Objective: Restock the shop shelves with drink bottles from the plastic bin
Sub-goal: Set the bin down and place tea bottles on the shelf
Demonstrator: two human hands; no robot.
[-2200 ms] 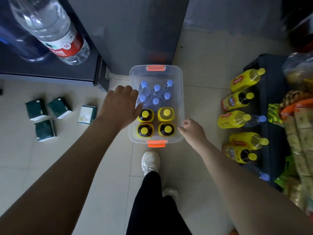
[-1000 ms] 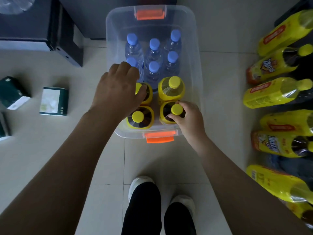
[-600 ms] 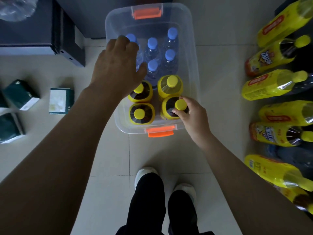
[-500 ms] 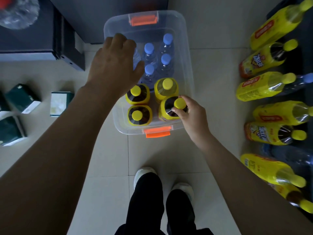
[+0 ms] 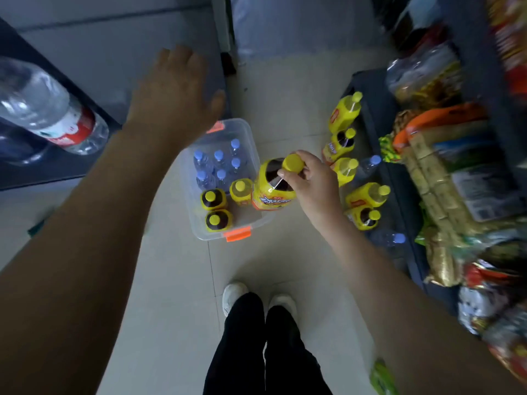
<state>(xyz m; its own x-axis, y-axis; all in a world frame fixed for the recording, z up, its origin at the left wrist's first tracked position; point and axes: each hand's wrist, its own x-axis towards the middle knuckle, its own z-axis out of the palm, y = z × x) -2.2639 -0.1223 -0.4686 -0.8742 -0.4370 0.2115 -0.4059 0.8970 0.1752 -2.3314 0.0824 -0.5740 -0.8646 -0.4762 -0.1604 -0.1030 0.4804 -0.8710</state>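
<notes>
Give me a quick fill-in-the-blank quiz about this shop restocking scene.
The right hand grips the lifted bottle by its yellow ____. The plastic bin has ____ yellow-capped bottles standing inside. The water bottles in it have ____ caps. The left hand holds ____.
Missing: cap; three; blue; nothing.

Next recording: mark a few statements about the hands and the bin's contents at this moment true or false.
1. The right hand grips the lifted yellow-capped bottle at its cap. True.
2. The left hand holds a water bottle. False: it is open above the plastic bin and holds nothing.
3. Three yellow-capped bottles stand in the bin. True.
4. The bin has no blue-capped bottles. False: six blue-capped bottles stand at its far end.
</notes>
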